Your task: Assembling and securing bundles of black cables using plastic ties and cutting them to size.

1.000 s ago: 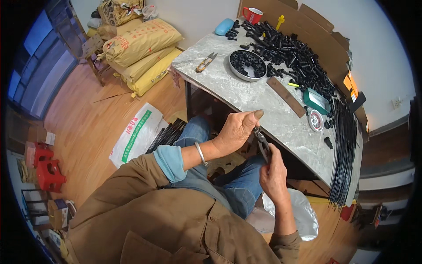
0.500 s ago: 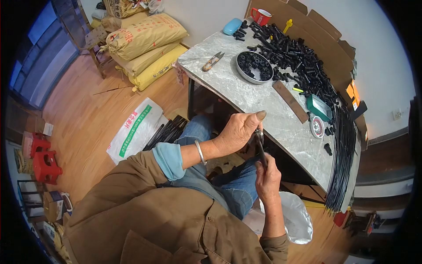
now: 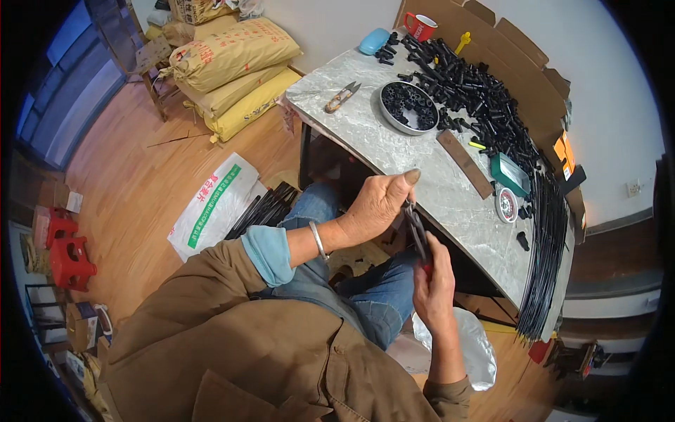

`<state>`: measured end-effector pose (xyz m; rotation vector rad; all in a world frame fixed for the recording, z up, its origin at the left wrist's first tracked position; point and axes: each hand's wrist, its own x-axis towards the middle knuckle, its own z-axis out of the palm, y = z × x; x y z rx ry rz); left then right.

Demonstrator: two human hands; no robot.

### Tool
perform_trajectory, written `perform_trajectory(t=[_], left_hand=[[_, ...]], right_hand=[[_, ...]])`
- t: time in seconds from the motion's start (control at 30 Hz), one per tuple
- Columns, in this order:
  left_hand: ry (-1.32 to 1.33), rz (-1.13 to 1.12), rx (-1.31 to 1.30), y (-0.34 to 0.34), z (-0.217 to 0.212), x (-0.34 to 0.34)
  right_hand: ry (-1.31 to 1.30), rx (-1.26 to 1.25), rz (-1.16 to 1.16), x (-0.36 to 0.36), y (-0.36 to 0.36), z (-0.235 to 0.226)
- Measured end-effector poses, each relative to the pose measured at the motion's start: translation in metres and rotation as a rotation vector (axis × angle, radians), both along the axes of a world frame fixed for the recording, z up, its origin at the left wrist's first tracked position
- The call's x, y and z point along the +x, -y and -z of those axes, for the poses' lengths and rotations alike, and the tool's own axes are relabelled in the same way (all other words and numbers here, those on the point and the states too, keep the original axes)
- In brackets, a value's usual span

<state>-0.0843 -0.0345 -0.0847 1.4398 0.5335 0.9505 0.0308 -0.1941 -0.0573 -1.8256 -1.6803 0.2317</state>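
My left hand (image 3: 383,204) is closed above my lap at the table's near edge, its thumb pointing up. Whatever small thing its fingers pinch is hidden. Just below its fingertips is the metal tip of dark pliers (image 3: 420,238), with a touch of red low on the handles. My right hand (image 3: 434,285) wraps round those handles from below, so the pliers stand nearly upright between both hands. On the table beyond are a round metal bowl (image 3: 384,112) of black ringed parts and a large heap of black plastic fittings (image 3: 478,91).
The grey marble-patterned table (image 3: 450,218) carries thread snips (image 3: 343,97), a brown flat bar (image 3: 464,163), a green box (image 3: 510,174), a small white dish (image 3: 506,205) and long black rods (image 3: 545,260). A red mug (image 3: 420,28) stands behind. Stacked sacks (image 3: 235,56) and red stools (image 3: 72,261) are leftward.
My right hand has shifted slightly right and its grip looks looser, with the pliers' handles showing wider apart. My left hand has moved slightly up and left.
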Motion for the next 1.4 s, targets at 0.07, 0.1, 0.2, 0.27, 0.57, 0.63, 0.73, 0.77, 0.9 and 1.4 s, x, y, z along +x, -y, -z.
perform_trajectory(t=[0.07, 0.1, 0.2, 0.27, 0.57, 0.63, 0.73, 0.77, 0.9, 1.4], left_hand=[[-0.017, 0.01, 0.04, -0.004, -0.001, -0.006], [-0.025, 0.043, 0.038, -0.004, -0.004, -0.008], [-0.01, 0.082, 0.023, 0.001, -0.001, -0.006], [0.015, 0.078, 0.011, 0.002, 0.0, -0.004], [0.02, 0.01, 0.044, -0.007, -0.001, -0.008], [0.009, 0.057, 0.072, -0.003, -0.002, -0.008], [0.038, 0.048, 0.097, -0.001, 0.005, -0.008], [0.035, 0.045, 0.094, -0.001, 0.005, -0.009], [-0.014, -0.002, 0.025, -0.004, 0.004, -0.01], [-0.001, 0.232, -0.034, -0.008, 0.002, -0.01]], right_hand=[[-0.626, -0.266, 0.039, 0.0, 0.01, 0.003], [-0.941, -0.315, -0.009, -0.003, 0.01, 0.006], [-1.479, -0.474, -0.217, 0.001, 0.012, 0.022], [-1.551, -0.642, -0.372, 0.019, 0.011, 0.023], [-0.804, -0.3, -0.013, 0.001, 0.013, 0.009], [-1.388, -0.441, -0.104, -0.009, 0.019, 0.017], [-1.542, -0.675, -0.26, 0.012, 0.016, 0.016], [-1.239, -0.733, -0.138, 0.014, 0.011, 0.002], [-0.091, -0.323, 0.049, 0.001, -0.004, -0.023], [-1.281, -0.663, -0.096, 0.004, 0.01, -0.011]])
